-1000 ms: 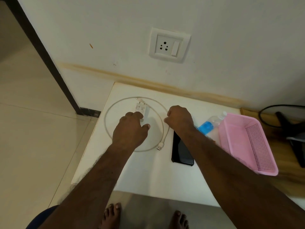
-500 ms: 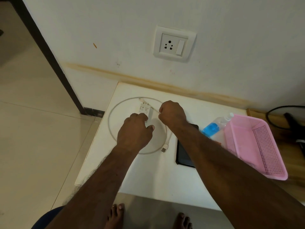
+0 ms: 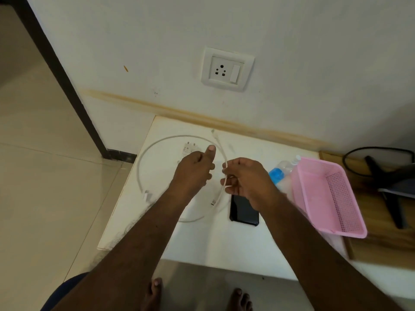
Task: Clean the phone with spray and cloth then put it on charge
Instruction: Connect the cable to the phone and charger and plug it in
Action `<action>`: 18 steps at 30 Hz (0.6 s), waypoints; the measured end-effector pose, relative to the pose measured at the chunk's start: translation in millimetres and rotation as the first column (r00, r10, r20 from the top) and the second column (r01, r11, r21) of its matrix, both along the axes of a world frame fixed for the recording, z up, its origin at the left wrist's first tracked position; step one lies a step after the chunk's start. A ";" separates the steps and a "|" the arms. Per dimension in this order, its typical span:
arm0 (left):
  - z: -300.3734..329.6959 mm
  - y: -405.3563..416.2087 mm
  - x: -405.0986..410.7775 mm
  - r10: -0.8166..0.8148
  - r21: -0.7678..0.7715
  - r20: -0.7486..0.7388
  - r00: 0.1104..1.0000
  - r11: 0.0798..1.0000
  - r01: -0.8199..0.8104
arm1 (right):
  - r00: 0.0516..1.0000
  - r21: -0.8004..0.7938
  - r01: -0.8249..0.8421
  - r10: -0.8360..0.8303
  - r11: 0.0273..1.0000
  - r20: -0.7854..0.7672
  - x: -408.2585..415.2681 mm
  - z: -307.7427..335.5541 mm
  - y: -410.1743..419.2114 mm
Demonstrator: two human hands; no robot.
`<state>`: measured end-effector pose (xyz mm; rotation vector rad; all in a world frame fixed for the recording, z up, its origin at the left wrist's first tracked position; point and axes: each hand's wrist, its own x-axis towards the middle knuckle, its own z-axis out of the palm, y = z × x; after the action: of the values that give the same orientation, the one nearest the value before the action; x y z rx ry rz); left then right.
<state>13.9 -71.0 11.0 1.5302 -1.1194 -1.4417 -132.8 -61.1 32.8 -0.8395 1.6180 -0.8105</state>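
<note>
A black phone (image 3: 243, 213) lies flat on the white table (image 3: 224, 250), its upper end hidden under my right wrist. My right hand (image 3: 247, 179) pinches the white charging cable (image 3: 143, 162) just above the phone. The cable curls in a wide loop across the table, and one plug end (image 3: 213, 132) points toward the wall. My left hand (image 3: 193, 170) is closed over the white charger adapter (image 3: 188, 148) with the thumb raised; only the adapter's pronged top shows. A spray bottle (image 3: 280, 170) with a blue label lies to the right of my right hand.
A wall socket with a switch (image 3: 226, 69) sits above the table. A pink mesh basket (image 3: 332, 198) stands at the table's right edge beside the bottle. Further right, a wooden surface (image 3: 381, 239) holds a black cord and stand. The table's left side drops to the tiled floor; my feet are below.
My right hand has drawn back from the far part of the loop to just above the phone, pulling the cable with it. My left hand has shifted up over the adapter, thumb now raised.
</note>
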 end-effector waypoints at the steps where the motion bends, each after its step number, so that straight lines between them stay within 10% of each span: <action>1: 4.1 1.5 -4.4 -0.009 0.032 -0.089 0.996 0.999 0.012 | 0.999 0.014 -0.030 0.030 0.999 0.020 -1.8 4.2 11.0; 10: 11.5 13.6 -28.1 -0.111 0.024 -0.189 0.976 0.993 0.118 | 0.985 0.022 -0.174 0.174 0.985 0.005 -19.0 5.8 64.6; 12: 9.7 13.4 -26.6 -0.103 0.020 -0.169 0.980 0.994 0.108 | 0.949 0.038 -0.150 0.155 0.988 -0.274 -32.5 -5.0 62.1; 15: 4.2 12.2 -24.9 -0.088 0.028 -0.118 0.989 0.995 0.092 | 0.529 0.080 -0.212 0.183 0.974 -0.829 -55.5 -32.0 56.5; 18: -0.8 12.9 -27.9 -0.108 0.028 -0.079 0.991 0.993 0.111 | 0.382 0.127 -0.175 0.187 0.976 -0.905 -59.4 -54.7 49.9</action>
<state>-14.0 -58.1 10.2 1.4414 -1.1536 -1.5868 -192.2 -11.2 -21.9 -1.6124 2.4137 -0.0835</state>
